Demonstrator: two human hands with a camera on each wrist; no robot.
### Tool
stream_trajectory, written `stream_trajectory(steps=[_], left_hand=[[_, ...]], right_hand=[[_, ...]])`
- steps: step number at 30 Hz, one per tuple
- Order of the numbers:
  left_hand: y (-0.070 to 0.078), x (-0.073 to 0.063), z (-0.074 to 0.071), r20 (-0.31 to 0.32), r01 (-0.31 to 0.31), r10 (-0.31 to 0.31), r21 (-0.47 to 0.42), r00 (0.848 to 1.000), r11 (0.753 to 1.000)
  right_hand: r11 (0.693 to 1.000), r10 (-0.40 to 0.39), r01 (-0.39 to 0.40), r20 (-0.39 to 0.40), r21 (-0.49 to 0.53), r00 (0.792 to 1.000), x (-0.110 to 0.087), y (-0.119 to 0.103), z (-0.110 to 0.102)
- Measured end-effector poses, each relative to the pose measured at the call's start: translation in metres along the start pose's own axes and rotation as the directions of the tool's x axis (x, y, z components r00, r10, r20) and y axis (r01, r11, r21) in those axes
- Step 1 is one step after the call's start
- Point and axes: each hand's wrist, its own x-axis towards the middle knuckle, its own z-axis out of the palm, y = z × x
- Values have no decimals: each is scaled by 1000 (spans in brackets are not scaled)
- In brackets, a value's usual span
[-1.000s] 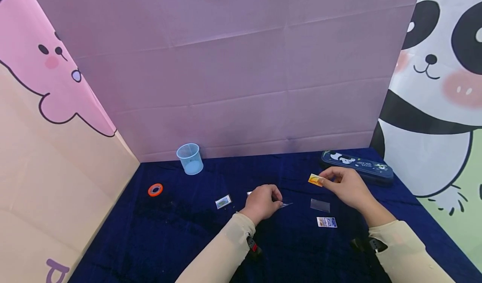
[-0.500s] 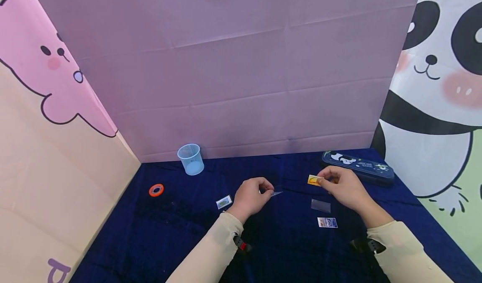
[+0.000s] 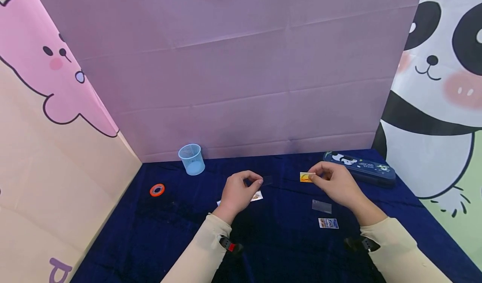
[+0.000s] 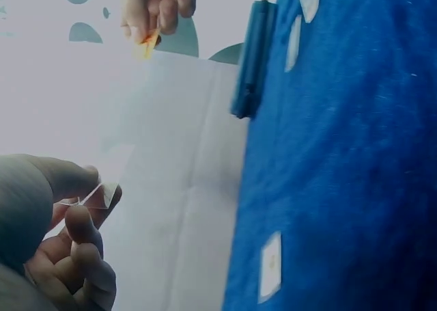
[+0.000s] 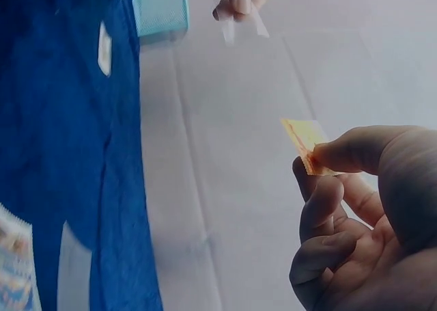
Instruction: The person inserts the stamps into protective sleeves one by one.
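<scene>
Small yellow-orange rectangular paper stamp (image 3: 305, 177) pinched by right hand (image 3: 336, 185); clear thin plastic film (image 3: 267, 180) pinched by left hand (image 3: 237, 193).

Head view: yellow card (image 3: 305, 177) partly hidden by right hand (image 3: 336, 183); leftmost card (image 3: 219, 202) mostly behind left hand (image 3: 236, 193).

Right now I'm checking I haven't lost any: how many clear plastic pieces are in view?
2: one piece pinched by the left hand, a second piece on the blue cloth, beyond a printed card. The hands could hide more.
</scene>
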Motion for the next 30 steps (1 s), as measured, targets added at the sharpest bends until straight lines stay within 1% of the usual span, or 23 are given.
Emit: stream_trajectory(steps=[9, 15, 20, 23, 26, 30], left_hand=[[15, -7, -31, -35, -38, 36, -39, 999, 999], [20, -12, -49, -95, -91, 85, -57, 992, 994], [23, -19, -61, -157, -124, 109, -88, 982, 988], [25, -23, -66, -182, -136, 116, -98, 976, 986], [28, -26, -71, -190, -146, 122, -119, 974, 982], [31, -29, -76, -187, -157, 125, -171, 974, 973]], right_hand=[[997, -59, 59, 2, 47, 998, 7, -27, 12], [995, -72, 72, 5, 69, 997, 8, -43, 21], [994, -68, 69, -7, 86, 998, 6, -57, 26], [991, -81, 82, -13, 101, 997, 4, -66, 27], [987, -102, 102, -10, 122, 995, 4, -73, 28], [981, -124, 124, -7, 148, 992, 6, -82, 31]])
